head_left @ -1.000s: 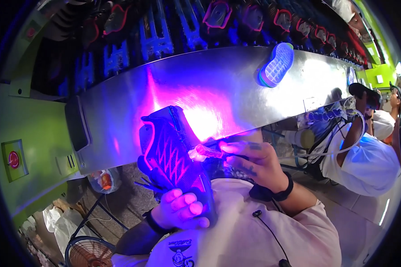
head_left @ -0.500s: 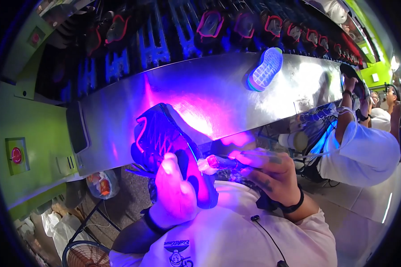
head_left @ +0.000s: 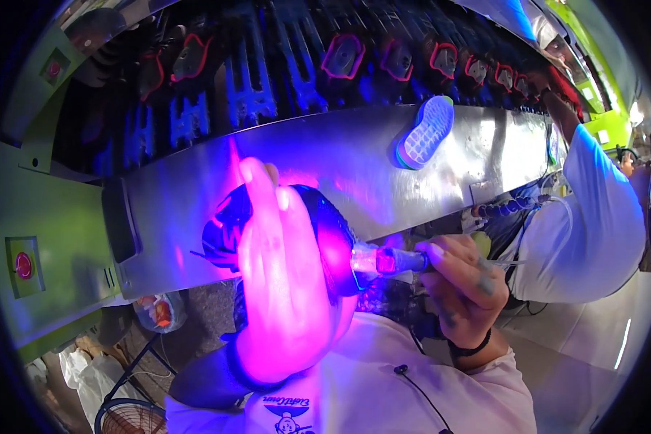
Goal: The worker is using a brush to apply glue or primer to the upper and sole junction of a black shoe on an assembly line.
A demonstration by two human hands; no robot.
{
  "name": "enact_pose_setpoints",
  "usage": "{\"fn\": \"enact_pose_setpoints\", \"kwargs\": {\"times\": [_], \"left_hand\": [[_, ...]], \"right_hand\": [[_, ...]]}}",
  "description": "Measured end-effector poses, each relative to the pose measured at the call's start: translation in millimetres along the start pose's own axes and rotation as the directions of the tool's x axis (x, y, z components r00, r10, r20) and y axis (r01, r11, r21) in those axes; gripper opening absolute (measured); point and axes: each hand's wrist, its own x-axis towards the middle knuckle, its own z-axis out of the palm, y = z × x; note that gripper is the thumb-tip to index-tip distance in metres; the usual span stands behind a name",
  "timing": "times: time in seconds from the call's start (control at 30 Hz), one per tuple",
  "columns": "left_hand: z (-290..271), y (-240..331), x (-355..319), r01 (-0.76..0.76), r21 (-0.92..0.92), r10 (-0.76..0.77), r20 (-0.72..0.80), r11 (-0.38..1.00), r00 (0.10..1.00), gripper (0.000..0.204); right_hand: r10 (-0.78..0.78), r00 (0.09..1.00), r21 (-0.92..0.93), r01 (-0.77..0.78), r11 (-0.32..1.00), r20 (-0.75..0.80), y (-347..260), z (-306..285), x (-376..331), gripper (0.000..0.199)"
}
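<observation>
While our right hand (head_left: 464,286) is pinching the brush (head_left: 405,261) between bent fingers and thumb, its bristles are meeting the near lower edge of the shoe (head_left: 336,253), or seem to be. Our left hand (head_left: 286,282) is lying along the shoe with its fingers nearly straight and close together, and it is holding the shoe up in front of our chest; we are not seeing its thumb. We are, by our judgement, partway through brushing: the edge under the bristles is being worked, but pink and violet light is washing over the side, so we cannot tell how much is already coated. Farther out, the sole (head_left: 427,134) is lying on the table (head_left: 173,188), tread showing, well apart from the shoe, so the two are not yet joined; as we are judging it, any joining is remaining to be done. Beyond the table, more shoes (head_left: 443,61) with pink-red trim are standing in a row, and to our right a co-worker (head_left: 575,249) in white is reaching toward them.
</observation>
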Motion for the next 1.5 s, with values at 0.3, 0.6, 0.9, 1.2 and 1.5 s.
{"fn": "enact_pose_setpoints", "kwargs": {"times": [0.3, 0.6, 0.9, 1.2, 1.5], "left_hand": [[-38.5, -27.1, 39.2, 0.351, -0.284, -0.221, 0.402, 0.892, 0.889, 0.119], [-40.1, -105.7, 40.6, 0.186, -0.089, -0.112, 0.525, 0.979, 0.844, 0.116], [-43.2, -68.9, -27.0, 0.595, -0.652, -0.286, 0.525, 0.47, 0.802, 0.13], [-60.0, -59.9, -54.8, 0.29, -0.479, -0.014, 0.5, 0.829, 0.866, 0.127], [-62.8, -58.8, -54.1, 0.584, -0.584, -0.107, 0.65, 0.563, 0.752, 0.13]], "right_hand": [[-0.138, 0.988, -0.012, 0.138, 0.99, -0.075, 24.3, 28.6, 39.9, 0.047], [0.111, 0.983, 0.096, -0.097, 0.991, -0.148, 72.9, 102.2, 11.3, 0.035], [0.097, 0.995, 0.237, -0.095, 0.967, 0.003, 19.4, 54.6, 52.3, 0.035], [0.227, 0.969, 0.249, -0.244, 0.937, 0.094, 3.7, 36.5, 47.1, 0.031], [0.219, 0.972, 0.349, -0.234, 0.907, 0.082, 12.9, 42.6, 21.8, 0.035]]}}
